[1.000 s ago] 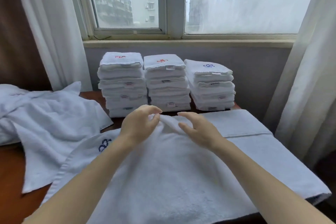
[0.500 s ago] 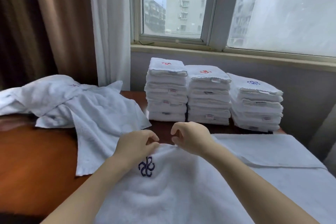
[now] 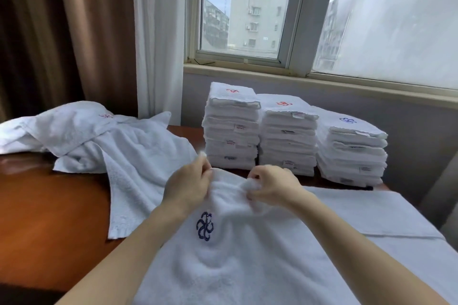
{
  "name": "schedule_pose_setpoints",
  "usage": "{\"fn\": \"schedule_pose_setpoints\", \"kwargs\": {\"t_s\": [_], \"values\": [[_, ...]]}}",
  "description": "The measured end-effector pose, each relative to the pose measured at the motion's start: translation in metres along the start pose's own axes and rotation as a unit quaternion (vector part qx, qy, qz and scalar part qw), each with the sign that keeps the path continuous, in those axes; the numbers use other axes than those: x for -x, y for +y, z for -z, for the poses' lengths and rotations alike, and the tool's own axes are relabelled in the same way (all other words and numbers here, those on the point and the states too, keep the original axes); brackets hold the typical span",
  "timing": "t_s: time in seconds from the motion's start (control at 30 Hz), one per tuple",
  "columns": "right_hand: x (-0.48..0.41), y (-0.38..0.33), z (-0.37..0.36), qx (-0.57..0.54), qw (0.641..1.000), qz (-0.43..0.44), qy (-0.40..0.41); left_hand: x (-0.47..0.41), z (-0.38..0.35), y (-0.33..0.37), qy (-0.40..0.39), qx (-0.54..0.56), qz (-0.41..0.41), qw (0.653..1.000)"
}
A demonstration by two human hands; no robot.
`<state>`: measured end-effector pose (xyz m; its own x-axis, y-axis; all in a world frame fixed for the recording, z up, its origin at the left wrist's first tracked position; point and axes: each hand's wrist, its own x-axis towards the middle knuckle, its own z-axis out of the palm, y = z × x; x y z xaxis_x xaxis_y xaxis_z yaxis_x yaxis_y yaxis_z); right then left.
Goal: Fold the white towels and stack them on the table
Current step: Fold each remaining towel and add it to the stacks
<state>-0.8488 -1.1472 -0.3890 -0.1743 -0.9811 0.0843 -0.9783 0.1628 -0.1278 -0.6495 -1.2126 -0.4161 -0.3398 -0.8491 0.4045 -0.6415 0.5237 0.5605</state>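
Note:
A white towel (image 3: 235, 262) with a dark blue embroidered emblem lies spread on the table in front of me. My left hand (image 3: 189, 184) pinches its far edge just above the emblem. My right hand (image 3: 271, 187) grips a bunched bit of the same edge, a short gap to the right. Behind them stand three stacks of folded white towels: the left stack (image 3: 231, 129), the middle stack (image 3: 287, 136) and the lower right stack (image 3: 350, 153). A heap of unfolded white towels (image 3: 104, 141) sprawls to the left.
The brown wooden table (image 3: 49, 218) shows bare at the left. Another flat white cloth (image 3: 366, 210) lies under the towel at the right. Behind the stacks are a grey wall, window sill (image 3: 322, 82) and curtains (image 3: 158, 39).
Both hands have closed on the towel's far edge and lifted it slightly, bunching the cloth between them. The view has swung left across the frames.

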Motion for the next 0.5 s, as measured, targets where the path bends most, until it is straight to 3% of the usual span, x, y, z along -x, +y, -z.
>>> {"fn": "schedule_pose_setpoints", "kwargs": {"t_s": [0.1, 0.2, 0.33, 0.5], "values": [[-0.008, -0.003, 0.007, -0.031, 0.982, 0.009, 0.186, -0.018, 0.024, 0.002, 0.125, 0.061, 0.013, 0.99], [-0.014, -0.008, 0.009, -0.082, 0.955, 0.033, 0.284, -0.033, 0.047, 0.001, 0.194, 0.151, 0.024, 0.969], [-0.015, -0.014, -0.004, -0.083, 0.962, 0.091, 0.243, -0.033, 0.047, -0.016, 0.192, 0.114, 0.031, 0.974], [-0.015, -0.027, -0.031, -0.092, 0.98, 0.113, 0.138, -0.015, 0.028, -0.062, 0.036, 0.036, 0.136, 0.989]]}}
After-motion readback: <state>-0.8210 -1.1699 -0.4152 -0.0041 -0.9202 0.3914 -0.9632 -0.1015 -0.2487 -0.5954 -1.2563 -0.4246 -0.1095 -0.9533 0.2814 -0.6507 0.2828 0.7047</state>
